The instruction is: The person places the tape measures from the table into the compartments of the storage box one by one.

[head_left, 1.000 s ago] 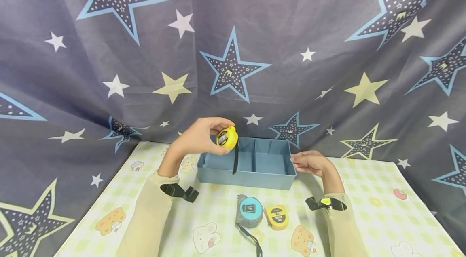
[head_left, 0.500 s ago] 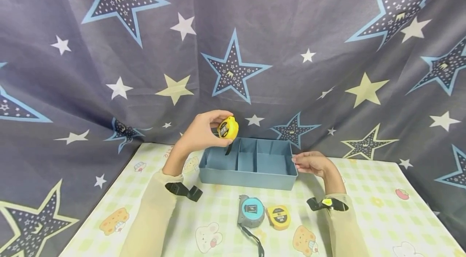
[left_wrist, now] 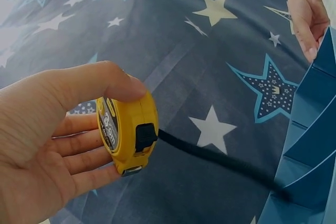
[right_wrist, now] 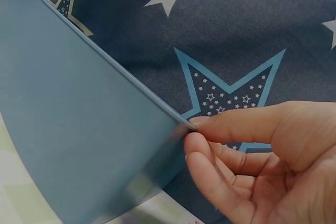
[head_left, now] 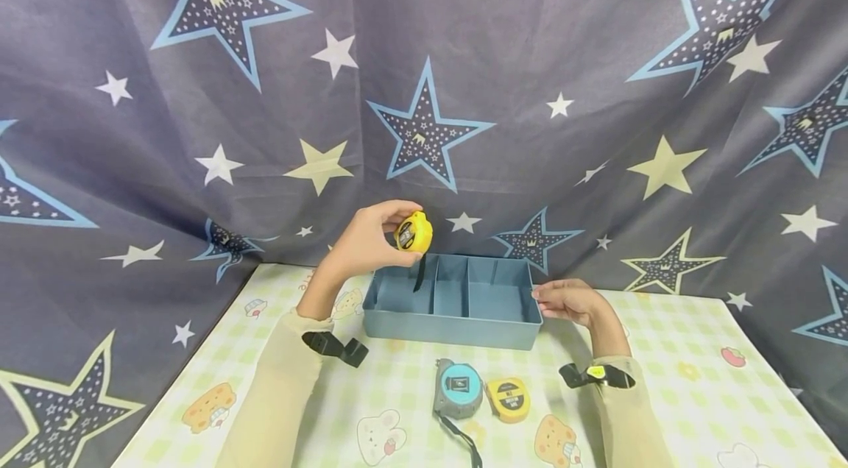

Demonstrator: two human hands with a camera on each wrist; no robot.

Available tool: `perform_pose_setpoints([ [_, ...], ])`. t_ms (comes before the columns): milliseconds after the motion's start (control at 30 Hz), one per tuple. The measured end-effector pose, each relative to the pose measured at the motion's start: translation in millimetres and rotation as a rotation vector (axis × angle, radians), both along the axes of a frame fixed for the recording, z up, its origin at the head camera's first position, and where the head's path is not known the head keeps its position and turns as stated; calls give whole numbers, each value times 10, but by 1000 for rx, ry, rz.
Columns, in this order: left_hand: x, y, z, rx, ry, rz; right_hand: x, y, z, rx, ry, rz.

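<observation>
tape (head_left: 414, 232): yellow, black strap (head_left: 420, 274) dangling, held above counter (head_left: 702, 409) | box (head_left: 450, 332): blue, three compartments, upright on counter

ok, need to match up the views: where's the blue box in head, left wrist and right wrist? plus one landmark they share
Head: blue box just below the picture's middle, whole outline nearly all in view.
Left wrist: along the right edge, cut off by the frame.
Right wrist: one wall fills much of the left side, cut off.
Shared landmark: right hand pinching its rim; right of centre in head, top right in left wrist, lower right in right wrist.
</observation>
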State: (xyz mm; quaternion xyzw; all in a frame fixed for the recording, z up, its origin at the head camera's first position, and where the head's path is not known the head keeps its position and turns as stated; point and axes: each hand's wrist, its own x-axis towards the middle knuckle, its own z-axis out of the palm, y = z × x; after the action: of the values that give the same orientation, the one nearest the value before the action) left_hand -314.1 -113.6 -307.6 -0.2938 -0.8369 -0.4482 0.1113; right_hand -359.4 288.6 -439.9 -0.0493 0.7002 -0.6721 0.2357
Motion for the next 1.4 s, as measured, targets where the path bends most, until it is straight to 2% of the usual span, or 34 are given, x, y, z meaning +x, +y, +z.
perform_pose_setpoints([
  [433, -42, 45, -37, -16, -15, 51, -3, 0, -13, 12, 7, -13],
  [767, -137, 46, -134, -59, -38, 46, -3, 1, -6, 2, 1, -11],
  [1100, -191, 79, -238, -134, -48, 73, 6, 10, 3, 4, 1, -6],
  [1400, -275, 103, -289, -193, -71, 63, -1, 14, -15, 9, 1, -6],
])
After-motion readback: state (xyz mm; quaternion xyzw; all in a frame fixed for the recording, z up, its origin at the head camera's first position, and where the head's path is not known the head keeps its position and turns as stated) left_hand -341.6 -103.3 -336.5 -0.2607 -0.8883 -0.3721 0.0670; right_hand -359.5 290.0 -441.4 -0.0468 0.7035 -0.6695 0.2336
